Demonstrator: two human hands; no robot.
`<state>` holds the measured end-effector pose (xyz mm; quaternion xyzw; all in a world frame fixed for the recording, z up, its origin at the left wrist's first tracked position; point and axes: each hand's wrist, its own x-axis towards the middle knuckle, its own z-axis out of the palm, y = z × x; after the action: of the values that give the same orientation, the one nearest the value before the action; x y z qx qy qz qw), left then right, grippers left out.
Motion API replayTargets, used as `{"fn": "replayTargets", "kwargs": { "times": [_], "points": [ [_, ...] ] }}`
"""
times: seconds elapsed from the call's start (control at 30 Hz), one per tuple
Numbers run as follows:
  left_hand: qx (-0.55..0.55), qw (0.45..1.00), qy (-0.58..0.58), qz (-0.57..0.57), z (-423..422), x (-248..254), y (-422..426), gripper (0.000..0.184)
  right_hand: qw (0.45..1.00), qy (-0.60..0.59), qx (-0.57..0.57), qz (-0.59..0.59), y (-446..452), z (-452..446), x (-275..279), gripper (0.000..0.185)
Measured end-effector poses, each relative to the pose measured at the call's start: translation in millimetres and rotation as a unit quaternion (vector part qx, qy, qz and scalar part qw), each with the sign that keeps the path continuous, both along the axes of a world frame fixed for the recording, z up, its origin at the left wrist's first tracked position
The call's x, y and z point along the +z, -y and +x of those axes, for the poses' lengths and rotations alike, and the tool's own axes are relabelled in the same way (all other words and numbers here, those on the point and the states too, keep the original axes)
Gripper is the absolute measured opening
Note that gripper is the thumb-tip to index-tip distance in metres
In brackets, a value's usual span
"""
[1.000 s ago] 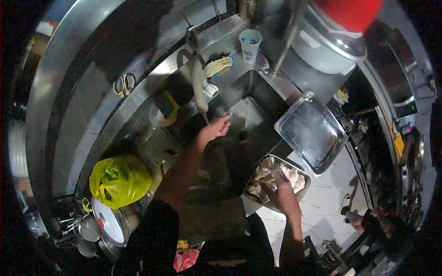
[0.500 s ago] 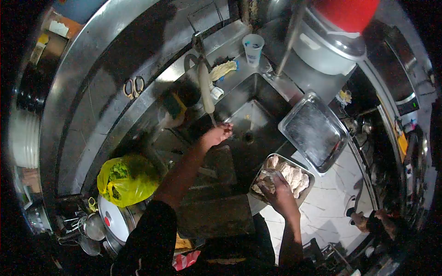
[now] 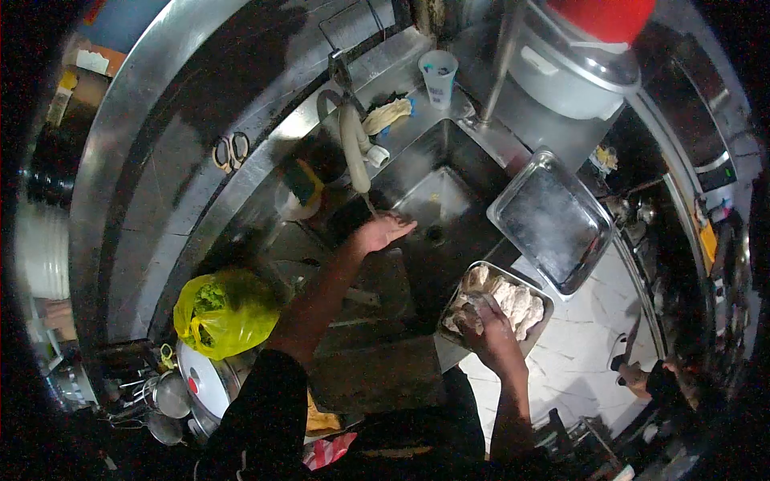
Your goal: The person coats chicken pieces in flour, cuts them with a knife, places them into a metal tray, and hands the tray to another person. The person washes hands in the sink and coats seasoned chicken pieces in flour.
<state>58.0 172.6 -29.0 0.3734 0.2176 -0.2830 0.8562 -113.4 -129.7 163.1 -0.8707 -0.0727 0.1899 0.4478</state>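
My left hand is stretched palm up over the sink, fingers extended, beneath the end of a pale tap hose. A thin stream seems to fall from the hose onto it. My right hand reaches into a metal pan of pale, floury-coated pieces. Its fingers are curled down among the pieces, with the same coating on them; whether a piece is gripped is hidden. The sink basin lies beyond, with small scraps near its drain. An upturned or shallow steel tray rests right of the basin.
A yellow plastic bag with greens sits at left, above a white lid. Scissors lie on the back ledge. A plastic cup and cloth stand behind the sink. A large lidded pot is at back right.
My left hand has opened out, its fingers straighter beneath the hose. My right hand stays in the pan, with its fingers slightly shifted. The whole view has shifted slightly.
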Motion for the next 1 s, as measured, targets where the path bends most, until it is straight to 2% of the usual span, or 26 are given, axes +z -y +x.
{"fn": "replayTargets", "kwargs": {
  "times": [0.07,0.1,0.13,0.17,0.2,0.23,0.27,0.33,0.43,0.53,0.63,0.7,0.73,0.77,0.8,0.83,0.87,0.97,1.0],
  "points": [
    [-0.031,0.994,0.098,0.035,-9,-23,-6,0.03,0.967,-0.143,-0.106,0.18,-2,-8,-25,0.056],
    [-0.046,0.987,0.147,0.05,-12,-38,-9,0.03,0.969,-0.141,-0.104,0.174,-1,-11,-29,0.055],
    [-0.075,0.986,0.141,0.04,-8,-60,-17,0.03,0.971,-0.138,-0.102,0.168,1,-15,-33,0.054],
    [-0.104,0.985,0.135,0.03,-3,-81,-25,0.03,0.995,-0.062,-0.046,0.067,3,-15,-33,0.052],
    [-0.146,0.987,0.072,-0.003,11,-112,-51,0.03,0.999,0.015,0.012,-0.036,6,-15,-32,0.05],
    [-0.139,0.989,0.045,0.032,18,-120,-54,0.031,1.0,0.016,0.003,0.002,0,-5,2,0.05],
    [-0.131,0.989,0.018,0.066,24,-126,-56,0.033,1.0,0.021,0.004,0.0,2,-6,-4,0.05],
    [-0.012,0.963,0.033,0.268,22,-113,-38,0.038,1.0,0.028,0.01,-0.001,4,-11,-19,0.05],
    [-0.102,0.964,0.082,0.232,13,-73,-26,0.045,0.999,0.04,0.008,0.008,6,-13,-20,0.049],
    [-0.091,0.979,0.09,0.159,4,-57,-22,0.053,0.999,0.027,-0.016,0.015,3,-10,-14,0.047],
    [-0.06,0.995,0.074,0.018,-3,-56,-29,0.039,0.998,0.04,-0.005,0.057,4,-4,-6,0.045],
    [-0.163,0.955,0.187,0.161,0,-48,-35,0.031,0.998,0.048,-0.001,0.046,7,-8,-16,0.045],
    [-0.262,0.851,0.293,0.347,3,-5,-24,0.028,0.998,0.051,0.001,0.041,8,-10,-20,0.046],
    [-0.343,0.691,0.381,0.51,5,22,-17,0.026,0.998,0.048,0.004,0.042,8,-8,-16,0.046],
    [-0.248,0.82,0.294,0.423,4,3,-26,0.026,0.998,0.044,0.006,0.043,7,-5,-9,0.047],
    [-0.145,0.917,0.196,0.317,2,-33,-42,0.026,0.998,0.04,0.007,0.043,7,-5,-5,0.047],
    [-0.036,0.976,0.088,0.197,2,-55,-48,0.027,0.998,0.046,0.008,0.035,8,-7,-8,0.048],
    [-0.065,0.896,-0.058,0.436,12,-32,-20,0.05,0.999,0.045,0.012,0.018,13,-12,-14,0.049],
    [0.008,0.918,-0.007,0.396,11,-29,-9,0.042,0.999,0.033,0.01,0.02,13,-10,-8,0.05]
  ]
}}
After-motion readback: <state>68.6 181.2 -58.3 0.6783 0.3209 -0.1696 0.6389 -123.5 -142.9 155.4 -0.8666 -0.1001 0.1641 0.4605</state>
